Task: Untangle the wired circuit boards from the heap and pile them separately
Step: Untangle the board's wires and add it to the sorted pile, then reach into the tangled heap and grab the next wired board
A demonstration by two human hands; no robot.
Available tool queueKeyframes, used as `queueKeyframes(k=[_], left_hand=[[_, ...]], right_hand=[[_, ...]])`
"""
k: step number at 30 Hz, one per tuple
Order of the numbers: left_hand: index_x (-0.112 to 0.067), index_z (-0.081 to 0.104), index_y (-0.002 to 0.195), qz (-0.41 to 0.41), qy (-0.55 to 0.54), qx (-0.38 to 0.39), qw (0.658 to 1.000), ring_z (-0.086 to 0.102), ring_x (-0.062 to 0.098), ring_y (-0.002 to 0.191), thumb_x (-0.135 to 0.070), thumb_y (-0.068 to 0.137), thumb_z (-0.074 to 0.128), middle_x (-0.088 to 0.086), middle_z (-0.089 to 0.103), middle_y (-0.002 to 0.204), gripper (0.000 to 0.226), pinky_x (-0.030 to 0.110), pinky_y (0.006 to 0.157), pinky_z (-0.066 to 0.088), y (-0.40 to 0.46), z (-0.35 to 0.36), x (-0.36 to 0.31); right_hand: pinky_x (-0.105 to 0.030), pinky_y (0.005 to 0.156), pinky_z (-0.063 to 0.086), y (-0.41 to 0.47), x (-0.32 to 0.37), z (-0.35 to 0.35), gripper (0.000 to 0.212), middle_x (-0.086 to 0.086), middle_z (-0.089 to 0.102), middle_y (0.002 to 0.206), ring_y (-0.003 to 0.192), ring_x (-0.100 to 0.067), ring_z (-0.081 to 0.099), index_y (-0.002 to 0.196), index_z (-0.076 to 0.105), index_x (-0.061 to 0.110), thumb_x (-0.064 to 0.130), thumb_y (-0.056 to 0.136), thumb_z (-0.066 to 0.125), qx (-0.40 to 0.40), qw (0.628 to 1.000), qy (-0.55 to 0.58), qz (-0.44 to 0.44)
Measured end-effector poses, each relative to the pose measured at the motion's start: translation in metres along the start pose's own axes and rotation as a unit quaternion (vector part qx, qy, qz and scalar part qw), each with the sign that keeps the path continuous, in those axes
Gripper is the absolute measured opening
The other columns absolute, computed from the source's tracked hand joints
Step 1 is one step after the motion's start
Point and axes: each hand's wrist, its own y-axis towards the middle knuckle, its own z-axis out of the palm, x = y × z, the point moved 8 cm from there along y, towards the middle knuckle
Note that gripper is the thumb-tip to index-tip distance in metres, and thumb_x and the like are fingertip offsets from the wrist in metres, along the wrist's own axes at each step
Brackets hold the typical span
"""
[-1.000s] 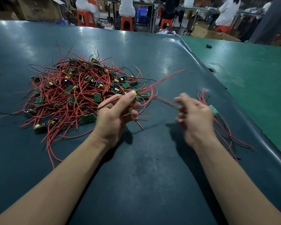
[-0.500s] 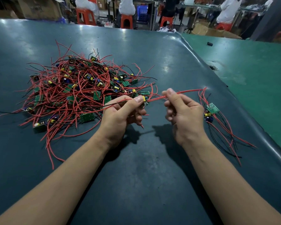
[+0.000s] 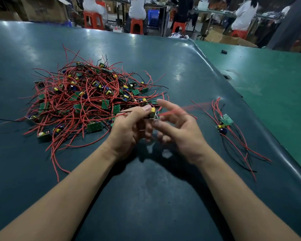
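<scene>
— Talk me through it. What have you got in your fingers?

— My left hand (image 3: 129, 126) is curled round one small circuit board (image 3: 154, 114), thumb pressed on top of it beside its yellow component. It sits at the tip of my grip, lifted off the dark green mat (image 3: 146, 197), right between both hands.

— And the right hand?

— My right hand (image 3: 179, 131) is spread, fingers straight and fanned, palm turned toward the board. A red wire (image 3: 174, 111) from the board streaks across those fingers (it's motion-blurred, so I can't tell whether any fingertip actually touches it). Nothing is pinched there.

— Where's the heap from where you're holding?

— Just beyond and to the left of my left knuckles. The tangled heap (image 3: 87, 98) of red and black leads with green boards, yellow and blue parts poking through. Its near edge runs up close to my left hand, and one green board (image 3: 94, 127) lies face down just left of my wrist.

— The sorted ones?

— Well off to the right of my open hand, near the mat's raised edge: the separate pile (image 3: 224, 123), two boards that I can make out, their red and black wires trailing back toward me along the edge.

— Anything else in shot?

— Past the far side of the mat, a lighter green table (image 3: 276, 80) to the right carrying a small black object (image 3: 224, 51), and beyond that, people seated on orange stools (image 3: 92, 20) among cardboard boxes (image 3: 43, 9).
</scene>
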Motion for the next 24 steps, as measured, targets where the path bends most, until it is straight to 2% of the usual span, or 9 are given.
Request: queueKeyframes(k=[2, 4, 7, 9, 11, 14, 18, 21, 24], left_hand=[[-0.016, 0.065, 0.067, -0.027, -0.005, 0.001, 1.000, 0.037, 0.009, 0.040, -0.026, 0.078, 0.058, 0.003, 0.039, 0.056, 0.017, 0.014, 0.037, 0.028, 0.000, -0.003, 0.004], [-0.018, 0.071, 0.066, -0.040, 0.007, 0.003, 0.999, 0.034, 0.009, 0.045, -0.024, 0.080, 0.059, 0.003, 0.033, 0.062, 0.020, 0.015, 0.039, 0.023, 0.000, -0.005, 0.006], [-0.005, 0.053, 0.066, -0.030, 0.040, 0.011, 0.999, 0.030, 0.012, 0.038, -0.029, 0.084, 0.064, 0.003, 0.031, 0.057, 0.032, 0.016, 0.038, 0.022, 0.003, -0.001, 0.007], [0.002, 0.052, 0.080, -0.023, 0.054, 0.014, 0.998, 0.032, 0.011, 0.032, -0.037, 0.081, 0.061, 0.004, 0.033, 0.050, 0.040, 0.015, 0.035, 0.027, 0.004, -0.001, 0.006], [0.007, 0.053, 0.080, -0.023, 0.068, 0.011, 0.997, 0.034, 0.009, 0.030, -0.043, 0.079, 0.062, 0.004, 0.035, 0.046, 0.051, 0.014, 0.033, 0.028, 0.005, -0.003, 0.007], [-0.011, 0.048, 0.054, -0.019, 0.108, -0.006, 0.994, 0.035, 0.010, 0.031, -0.056, 0.072, 0.063, 0.001, 0.040, 0.045, 0.051, 0.014, 0.034, 0.027, 0.006, -0.006, 0.008], [-0.022, 0.050, 0.050, -0.026, 0.085, -0.002, 0.996, 0.033, 0.012, 0.037, -0.070, 0.064, 0.065, -0.001, 0.037, 0.051, 0.052, 0.017, 0.039, 0.028, 0.009, -0.002, 0.010], [-0.022, 0.041, 0.051, 0.001, 0.080, -0.031, 0.996, 0.031, 0.015, 0.036, -0.063, 0.081, 0.065, 0.002, 0.035, 0.050, 0.056, 0.018, 0.040, 0.025, 0.011, -0.008, 0.006], [-0.007, 0.037, 0.054, 0.156, 0.269, -0.098, 0.945, 0.031, 0.016, 0.042, -0.038, 0.093, 0.062, 0.007, 0.034, 0.049, 0.056, 0.025, 0.044, 0.026, 0.004, -0.016, -0.017]], right_hand=[[-0.016, 0.061, 0.049, -0.002, 0.002, 0.020, 0.045, 0.013, 0.067, 0.087, 0.076, -0.010, 0.060, 0.113, 0.068, 0.029, 0.007, 0.075, 0.079, 0.053, 0.996, -0.049, -0.058], [-0.016, 0.059, 0.048, -0.004, 0.004, 0.019, 0.038, 0.011, 0.070, 0.083, 0.069, -0.006, 0.060, 0.112, 0.070, 0.023, 0.000, 0.082, 0.073, 0.044, 0.995, -0.052, -0.075], [-0.020, 0.053, 0.049, -0.008, 0.009, 0.009, 0.032, 0.012, 0.070, 0.078, 0.058, -0.004, 0.057, 0.110, 0.071, 0.021, 0.005, 0.082, 0.074, -0.012, 0.989, -0.095, -0.116], [-0.024, 0.052, 0.049, -0.009, 0.014, 0.009, 0.029, 0.013, 0.068, 0.078, 0.057, -0.007, 0.057, 0.111, 0.071, 0.017, 0.011, 0.083, 0.075, -0.025, 0.977, -0.147, -0.150], [-0.034, 0.054, 0.052, -0.010, 0.015, 0.010, 0.026, 0.009, 0.066, 0.078, 0.058, -0.013, 0.058, 0.109, 0.072, 0.015, 0.021, 0.084, 0.074, -0.027, 0.966, -0.200, -0.162], [-0.042, 0.050, 0.050, -0.010, 0.013, 0.003, 0.025, -0.002, 0.067, 0.072, 0.053, -0.015, 0.057, 0.098, 0.075, 0.010, 0.031, 0.085, 0.069, -0.070, 0.963, -0.212, -0.152], [-0.030, 0.048, 0.047, -0.012, 0.019, -0.011, 0.030, 0.004, 0.065, 0.061, 0.047, -0.009, 0.057, 0.078, 0.074, 0.016, 0.040, 0.092, 0.062, -0.143, 0.950, -0.218, -0.173], [-0.027, 0.045, 0.045, -0.014, 0.017, -0.034, 0.038, 0.001, 0.066, 0.061, 0.044, -0.012, 0.053, 0.074, 0.074, 0.021, 0.047, 0.094, 0.056, -0.254, 0.951, -0.135, -0.116], [-0.016, 0.035, 0.035, -0.020, 0.004, -0.067, 0.033, 0.003, 0.062, 0.056, 0.037, -0.006, 0.046, 0.078, 0.068, 0.014, 0.037, 0.099, 0.055, -0.394, 0.914, 0.084, -0.046]])
